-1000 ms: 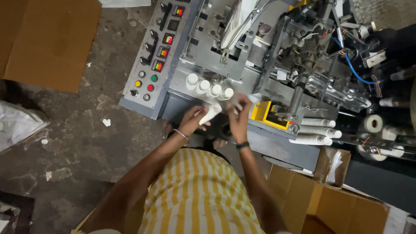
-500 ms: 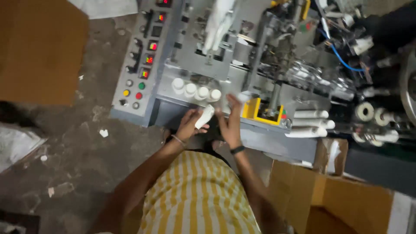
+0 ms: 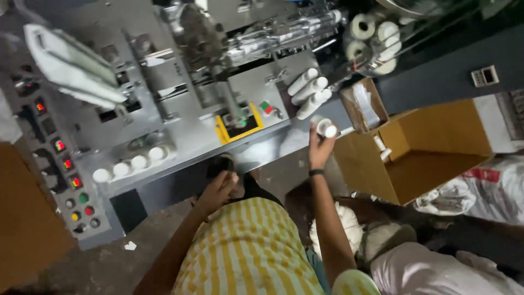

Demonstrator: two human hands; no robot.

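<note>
a person in a yellow-and-white striped shirt [image 3: 248,246] works at a grey metal machine [image 3: 180,98] that fills the upper half of the frame. right of centre, the right hand [image 3: 321,147] is raised and closed around a white tube [image 3: 325,128], which stands out of the top of the fist with its round end facing the camera. just above that hand, three more white tubes [image 3: 310,93] lie side by side on the machine's deck, close to the held tube but not touching it. to the right of the hand sits an open cardboard box [image 3: 431,153], its near flap just beside the wrist, which wears a dark band. the left hand [image 3: 218,188] hangs lower, at the centre of the frame, near the machine's front edge with fingers loosely curled; whether it holds anything cannot be told. a row of white caps [image 3: 131,164] stands on the deck at left, above a control panel of coloured buttons [image 3: 76,202].
</note>
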